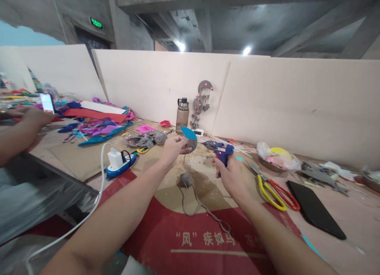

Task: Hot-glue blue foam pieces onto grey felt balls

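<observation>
My left hand point(175, 149) pinches a round grey felt piece point(192, 144) whose upper part is a bright blue crescent. A strand of grey yarn hangs below it toward a small ball of grey yarn point(186, 180) on the cardboard. Wrapped in my right hand point(227, 168) is a blue hot glue gun point(221, 149), its nozzle pointing left toward the felt piece, with a gap between them. Behind, a grey moon-shaped hanging ornament point(204, 86) with pink dots is against the white board.
To the right lie scissors point(271, 188) with yellow and red handles, a black phone point(316, 207) and a bowl point(277, 166). A water bottle point(182, 117) stands behind. Left are a power strip point(120, 170), felt scraps point(97, 126) and another person's hand point(37, 118) holding a phone.
</observation>
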`<act>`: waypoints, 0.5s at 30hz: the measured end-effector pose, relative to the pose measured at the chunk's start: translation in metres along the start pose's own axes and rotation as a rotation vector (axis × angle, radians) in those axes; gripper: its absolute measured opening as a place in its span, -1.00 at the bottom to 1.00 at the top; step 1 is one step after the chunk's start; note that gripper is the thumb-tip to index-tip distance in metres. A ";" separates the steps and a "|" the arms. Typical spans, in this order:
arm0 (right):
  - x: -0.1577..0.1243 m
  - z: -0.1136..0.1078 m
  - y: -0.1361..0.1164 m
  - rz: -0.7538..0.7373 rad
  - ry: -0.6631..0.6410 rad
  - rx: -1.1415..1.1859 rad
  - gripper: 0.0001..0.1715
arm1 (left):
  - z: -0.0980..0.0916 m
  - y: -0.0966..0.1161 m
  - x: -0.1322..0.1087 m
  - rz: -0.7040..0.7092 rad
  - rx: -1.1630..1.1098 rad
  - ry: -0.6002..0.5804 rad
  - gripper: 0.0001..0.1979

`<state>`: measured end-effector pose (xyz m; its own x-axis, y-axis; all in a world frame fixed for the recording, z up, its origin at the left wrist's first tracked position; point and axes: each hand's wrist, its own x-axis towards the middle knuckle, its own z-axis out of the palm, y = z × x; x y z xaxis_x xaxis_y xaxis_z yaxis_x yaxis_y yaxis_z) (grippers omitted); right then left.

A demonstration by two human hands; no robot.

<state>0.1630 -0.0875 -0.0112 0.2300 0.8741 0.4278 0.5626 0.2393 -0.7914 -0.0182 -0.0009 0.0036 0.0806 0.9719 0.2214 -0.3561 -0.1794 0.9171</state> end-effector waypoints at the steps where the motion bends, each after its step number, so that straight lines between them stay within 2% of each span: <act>1: 0.003 0.000 0.005 0.073 -0.053 0.066 -0.78 | 0.001 0.000 0.000 -0.001 0.001 -0.003 -0.77; 4: 0.014 -0.001 0.023 0.262 -0.179 0.087 -0.81 | 0.003 -0.002 0.000 0.014 0.004 -0.008 -0.79; 6: 0.020 -0.005 0.034 0.278 -0.203 -0.082 -0.80 | 0.004 -0.004 0.000 0.033 0.028 0.000 -0.81; 8: 0.022 -0.012 0.043 0.188 -0.156 -0.412 -0.78 | 0.005 -0.005 0.000 0.059 0.084 0.008 -0.83; 10: 0.022 -0.019 0.046 0.088 -0.025 -0.721 -0.75 | 0.006 -0.007 -0.002 0.102 0.185 0.006 -0.86; 11: 0.021 -0.022 0.045 0.052 0.048 -0.801 -0.74 | 0.007 -0.007 -0.004 0.140 0.257 -0.001 -0.87; 13: 0.018 -0.022 0.037 -0.005 0.133 -0.755 -0.74 | 0.008 -0.007 -0.008 0.250 0.437 -0.016 -0.87; 15: 0.014 -0.013 0.022 -0.056 0.103 -0.474 -0.79 | 0.010 -0.006 -0.013 0.376 0.617 -0.027 -0.86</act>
<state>0.1888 -0.0752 -0.0164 0.2530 0.8136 0.5235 0.8703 0.0449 -0.4904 -0.0080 -0.0143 -0.0019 0.0820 0.8246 0.5598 0.2260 -0.5625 0.7954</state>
